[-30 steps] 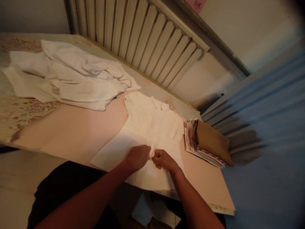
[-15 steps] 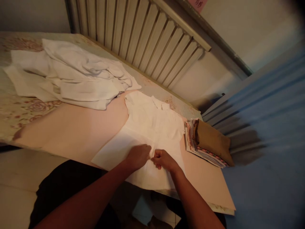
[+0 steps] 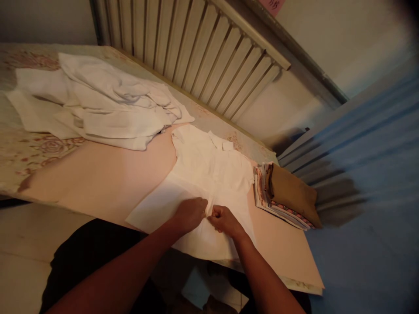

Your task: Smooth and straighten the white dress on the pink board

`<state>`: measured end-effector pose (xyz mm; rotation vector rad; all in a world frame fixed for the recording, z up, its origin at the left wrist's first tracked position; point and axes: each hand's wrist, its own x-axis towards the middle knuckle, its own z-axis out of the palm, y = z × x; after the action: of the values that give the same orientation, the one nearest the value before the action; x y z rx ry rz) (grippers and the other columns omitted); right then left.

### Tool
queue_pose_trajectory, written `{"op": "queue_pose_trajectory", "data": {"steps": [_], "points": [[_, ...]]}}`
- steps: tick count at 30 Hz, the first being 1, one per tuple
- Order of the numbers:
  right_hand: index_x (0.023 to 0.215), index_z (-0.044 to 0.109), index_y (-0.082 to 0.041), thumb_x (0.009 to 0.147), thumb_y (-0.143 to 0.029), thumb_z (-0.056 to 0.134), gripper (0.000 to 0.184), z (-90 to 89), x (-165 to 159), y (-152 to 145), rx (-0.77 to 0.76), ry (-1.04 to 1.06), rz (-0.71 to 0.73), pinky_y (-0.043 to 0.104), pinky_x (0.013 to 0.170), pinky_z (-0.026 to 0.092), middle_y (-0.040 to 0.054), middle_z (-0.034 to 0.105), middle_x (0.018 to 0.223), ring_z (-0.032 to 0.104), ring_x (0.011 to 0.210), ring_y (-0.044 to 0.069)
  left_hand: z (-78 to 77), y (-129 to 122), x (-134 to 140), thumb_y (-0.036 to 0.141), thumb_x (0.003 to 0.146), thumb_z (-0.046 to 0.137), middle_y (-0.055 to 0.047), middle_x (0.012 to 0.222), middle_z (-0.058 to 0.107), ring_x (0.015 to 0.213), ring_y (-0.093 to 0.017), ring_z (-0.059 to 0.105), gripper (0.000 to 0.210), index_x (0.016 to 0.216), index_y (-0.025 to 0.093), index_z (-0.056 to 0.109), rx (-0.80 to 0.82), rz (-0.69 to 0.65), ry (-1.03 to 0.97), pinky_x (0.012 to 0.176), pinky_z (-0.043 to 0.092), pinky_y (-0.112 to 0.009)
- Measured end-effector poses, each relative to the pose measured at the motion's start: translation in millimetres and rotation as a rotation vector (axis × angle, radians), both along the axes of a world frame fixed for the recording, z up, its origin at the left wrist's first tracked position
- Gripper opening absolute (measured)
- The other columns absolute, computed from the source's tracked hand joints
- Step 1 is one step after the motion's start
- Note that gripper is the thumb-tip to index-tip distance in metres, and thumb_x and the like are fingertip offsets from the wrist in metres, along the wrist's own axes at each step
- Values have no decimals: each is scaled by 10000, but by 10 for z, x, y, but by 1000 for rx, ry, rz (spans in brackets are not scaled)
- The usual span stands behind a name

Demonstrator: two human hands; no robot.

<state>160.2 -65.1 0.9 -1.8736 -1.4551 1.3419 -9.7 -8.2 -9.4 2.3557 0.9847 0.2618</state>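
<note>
A white sleeveless garment with a collar, like a blouse or small dress (image 3: 199, 161), lies spread on a pink sheet (image 3: 131, 170), its lower edge by the table's near side. My left hand (image 3: 191, 214) is closed on the front strip of the garment, fingers pinched at its middle. Close beside it, my right hand (image 3: 225, 220) pinches the same strip, thumb and fingertips together. The two hands nearly touch. What exactly lies between the fingertips, perhaps a button, is too small to make out.
A heap of white cloth (image 3: 108, 104) lies at the left on the flowered table cover (image 3: 49, 148). At the right sits a folded stack of fabrics (image 3: 291, 192), brown on top. Behind the table stands a radiator (image 3: 183, 48); a blue curtain (image 3: 366, 174) hangs at the right.
Hardly anything differs. My right fingers have curled slightly at the garment's front strip; both hands stay in place.
</note>
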Motion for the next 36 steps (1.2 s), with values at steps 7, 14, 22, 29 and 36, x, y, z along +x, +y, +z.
{"op": "queue_pose_trajectory", "data": {"steps": [7, 14, 22, 29, 36], "points": [[610, 418, -207, 688, -219, 598, 196, -11, 7, 5, -19, 11, -28, 166, 353, 317, -89, 467, 470, 424, 366, 54, -26, 30, -12, 203, 813, 471, -28, 891, 629, 795, -174, 585, 64, 829, 203, 533, -12, 5, -18, 665, 386, -292], [607, 422, -209, 691, -232, 588, 187, -27, 21, 15, -34, 28, -25, 175, 354, 317, -80, 487, 470, 429, 361, 60, -15, 116, -22, 177, 815, 435, -22, 875, 641, 776, -158, 570, 111, 815, 200, 543, -78, 32, -65, 651, 374, -281], [605, 412, -210, 694, -240, 583, 195, -20, 8, 7, -21, 18, -35, 169, 353, 309, -80, 489, 468, 423, 354, 55, -38, 143, -11, 167, 818, 404, -26, 852, 642, 768, -160, 562, 146, 803, 197, 545, -90, 65, -119, 660, 372, -282], [611, 407, -211, 684, -222, 569, 179, -53, 30, 8, -29, 32, -44, 169, 345, 306, -77, 494, 474, 418, 351, 53, -53, 162, -19, 154, 799, 405, -17, 808, 633, 733, -149, 545, 137, 770, 198, 531, -95, 70, -180, 648, 363, -271], [606, 422, -209, 677, -203, 558, 153, -85, 47, 4, -9, 53, -44, 173, 341, 304, -83, 486, 462, 405, 343, 54, -74, 176, -13, 155, 798, 408, -15, 781, 627, 709, -147, 538, 139, 757, 195, 535, -129, 91, -236, 633, 355, -268]]}}
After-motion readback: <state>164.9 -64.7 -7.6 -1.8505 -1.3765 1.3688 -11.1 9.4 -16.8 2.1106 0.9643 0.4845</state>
